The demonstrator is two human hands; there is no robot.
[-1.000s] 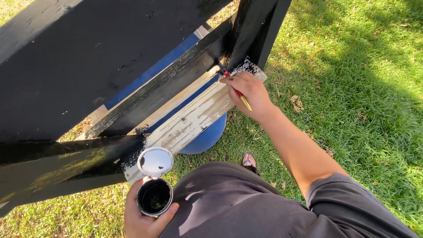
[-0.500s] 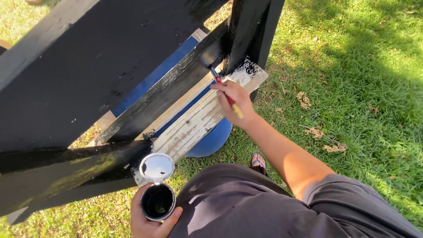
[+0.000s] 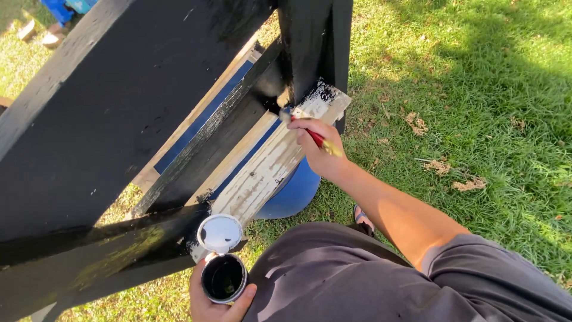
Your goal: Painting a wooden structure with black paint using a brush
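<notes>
Right hand (image 3: 319, 149), frame centre, is pinching a red-handled paintbrush (image 3: 314, 137) against the pale bare-wood plank (image 3: 271, 164); left hand (image 3: 217, 298) is cupping the open black-paint tin (image 3: 224, 278) low, within dipping reach.

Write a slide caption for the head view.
Right hand brushes black paint on wooden frame; left hand holds open round paint can.

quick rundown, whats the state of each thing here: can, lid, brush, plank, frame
paint can: open, black paint inside, held in left hand
lid: off, tilted up at the can's rim
paintbrush: gripped in right hand, tip at the plank
plank: mostly bare, black at its end
wooden frame: painted black
</notes>
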